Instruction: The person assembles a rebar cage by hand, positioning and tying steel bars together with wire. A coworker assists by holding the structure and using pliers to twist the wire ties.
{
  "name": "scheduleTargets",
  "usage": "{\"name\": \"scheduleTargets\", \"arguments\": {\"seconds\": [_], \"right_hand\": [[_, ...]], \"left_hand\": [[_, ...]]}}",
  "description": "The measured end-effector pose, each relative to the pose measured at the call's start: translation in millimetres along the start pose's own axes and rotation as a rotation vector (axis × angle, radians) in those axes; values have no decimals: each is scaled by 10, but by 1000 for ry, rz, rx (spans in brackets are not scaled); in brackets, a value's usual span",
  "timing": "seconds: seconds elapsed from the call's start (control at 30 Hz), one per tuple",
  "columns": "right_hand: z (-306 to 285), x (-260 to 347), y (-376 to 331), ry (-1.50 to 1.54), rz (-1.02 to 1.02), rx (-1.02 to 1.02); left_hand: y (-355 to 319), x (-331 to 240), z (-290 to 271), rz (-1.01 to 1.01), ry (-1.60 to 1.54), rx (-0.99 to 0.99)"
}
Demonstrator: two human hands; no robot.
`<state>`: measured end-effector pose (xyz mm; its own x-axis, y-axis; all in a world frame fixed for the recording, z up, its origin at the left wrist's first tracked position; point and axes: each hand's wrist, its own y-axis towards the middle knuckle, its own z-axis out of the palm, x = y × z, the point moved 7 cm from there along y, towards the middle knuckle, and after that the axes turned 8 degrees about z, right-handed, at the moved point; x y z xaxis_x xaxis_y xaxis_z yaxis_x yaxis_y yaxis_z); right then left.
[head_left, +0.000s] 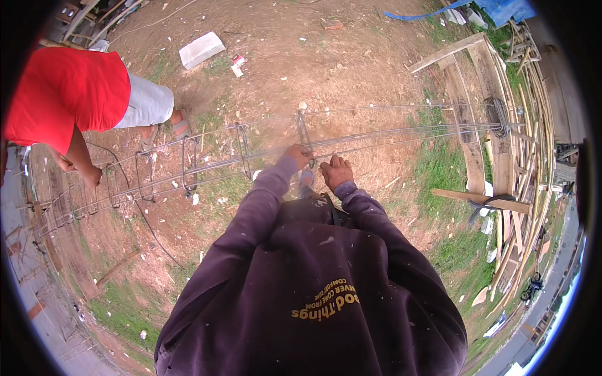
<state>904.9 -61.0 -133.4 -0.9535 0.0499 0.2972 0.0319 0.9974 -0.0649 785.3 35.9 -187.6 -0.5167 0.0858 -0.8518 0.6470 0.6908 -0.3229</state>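
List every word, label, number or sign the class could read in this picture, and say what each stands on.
Yellow lettering on the dark purple sweatshirt: several lines, upside down in this view; partly legible, but I won't copy the wording.
Red-and-white scrap on the ground: too small to tell whether it is printed.
I can make out no other text.

Left hand (pixel 298 154) at a wire loop (pixel 303 127) on long metal rods (pixel 389 134); right hand (pixel 337 173) just beside it, fingers curled, grip unclear. More loops (pixel 189 164) spaced along rods leftward, near a co-worker (pixel 75 94) in red. Far right: bundled loops (pixel 497 117) by planks (pixel 501 166). White block (pixel 202 50) on dirt ground (pixel 269 81)
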Motion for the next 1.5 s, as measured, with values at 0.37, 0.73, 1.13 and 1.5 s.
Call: {"name": "scheduleTargets", "arguments": {"seconds": [0.37,0.73,1.13,1.5], "right_hand": [[36,417,-195,460,415,37],[146,-133,1,318,702,1],[48,135,-109,1322,674,580],[-1155,445,918,462,-85,294]], "left_hand": [[-54,-210,-57,111,186,8],[-75,-447,-191,171,202,17],[-4,-128,-101,108,163,-72],[-665,-234,-435,89,301,-536]]}}
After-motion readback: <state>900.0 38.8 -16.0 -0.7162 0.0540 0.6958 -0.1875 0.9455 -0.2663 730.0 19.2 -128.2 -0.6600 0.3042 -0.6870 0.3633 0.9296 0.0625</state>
